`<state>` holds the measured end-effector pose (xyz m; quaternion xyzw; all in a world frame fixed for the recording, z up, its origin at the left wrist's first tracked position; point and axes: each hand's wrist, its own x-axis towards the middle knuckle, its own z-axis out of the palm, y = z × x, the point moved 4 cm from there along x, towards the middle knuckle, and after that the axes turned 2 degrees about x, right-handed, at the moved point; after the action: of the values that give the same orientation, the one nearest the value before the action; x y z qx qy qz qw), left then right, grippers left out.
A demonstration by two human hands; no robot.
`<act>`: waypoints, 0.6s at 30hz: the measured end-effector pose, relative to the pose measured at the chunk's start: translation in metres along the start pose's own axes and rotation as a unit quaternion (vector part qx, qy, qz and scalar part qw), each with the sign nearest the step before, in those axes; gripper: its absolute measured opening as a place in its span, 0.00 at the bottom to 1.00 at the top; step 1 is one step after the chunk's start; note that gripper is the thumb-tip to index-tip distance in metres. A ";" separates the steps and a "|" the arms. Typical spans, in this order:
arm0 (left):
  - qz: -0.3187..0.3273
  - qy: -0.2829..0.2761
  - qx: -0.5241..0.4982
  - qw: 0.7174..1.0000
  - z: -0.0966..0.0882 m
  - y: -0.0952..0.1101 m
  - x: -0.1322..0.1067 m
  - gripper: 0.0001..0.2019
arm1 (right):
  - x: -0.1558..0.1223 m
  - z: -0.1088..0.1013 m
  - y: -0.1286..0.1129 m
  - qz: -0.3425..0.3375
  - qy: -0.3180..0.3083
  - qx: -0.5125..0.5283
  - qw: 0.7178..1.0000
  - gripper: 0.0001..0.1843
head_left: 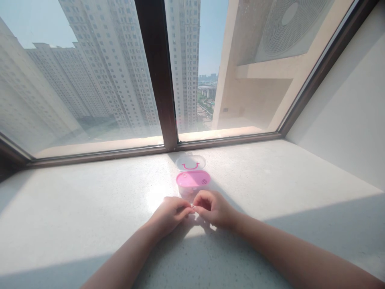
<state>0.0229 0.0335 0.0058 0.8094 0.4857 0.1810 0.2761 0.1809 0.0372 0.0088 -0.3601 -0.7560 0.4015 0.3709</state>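
Observation:
My left hand (175, 212) and my right hand (214, 209) meet in front of me, just above the sill. Fingers and thumb of each are pinched together, the tips touching or nearly so. Between them is a bit of something small and pale, too tiny to name. Right behind my hands stands an oval container (179, 188) with a pink inner cover (192, 178). Its clear lid (191, 163), with a pink handle, is tilted back toward the window. My fingers hide the lower front of the container.
The pale speckled windowsill (99, 208) spreads to both sides, crossed by sunlight and shadow. A dark window frame (159, 80) rises behind the container. At the right is a white wall (345, 112). Tall buildings (111, 64) and an outdoor fan unit (290, 24) show through the glass.

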 end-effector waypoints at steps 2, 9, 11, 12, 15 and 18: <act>0.008 0.012 0.013 1.000 0.000 0.000 0.000 0.13 | 0.000 0.002 0.006 0.040 -0.019 0.042 0.998 0.06; 0.034 0.033 0.016 0.999 -0.002 0.002 -0.001 0.11 | 0.001 0.003 0.013 0.095 -0.045 0.083 0.991 0.10; 0.045 0.043 0.008 0.998 -0.002 0.002 -0.001 0.10 | 0.002 0.001 0.010 0.084 -0.033 0.071 0.993 0.09; 0.051 0.050 0.005 0.997 -0.002 0.003 -0.001 0.10 | 0.002 0.000 0.008 0.078 -0.025 0.066 0.994 0.09; 0.067 0.070 -0.020 0.995 -0.001 0.005 -0.002 0.10 | 0.002 -0.001 0.006 0.080 -0.011 0.059 0.995 0.09; 0.084 0.088 -0.062 0.991 -0.001 0.010 -0.003 0.10 | 0.002 0.000 0.010 0.105 -0.009 0.065 0.992 0.09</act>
<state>0.0273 0.0274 0.0126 0.8093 0.4269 0.3039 0.2653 0.1821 0.0425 0.0007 -0.4092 -0.6897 0.4896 0.3422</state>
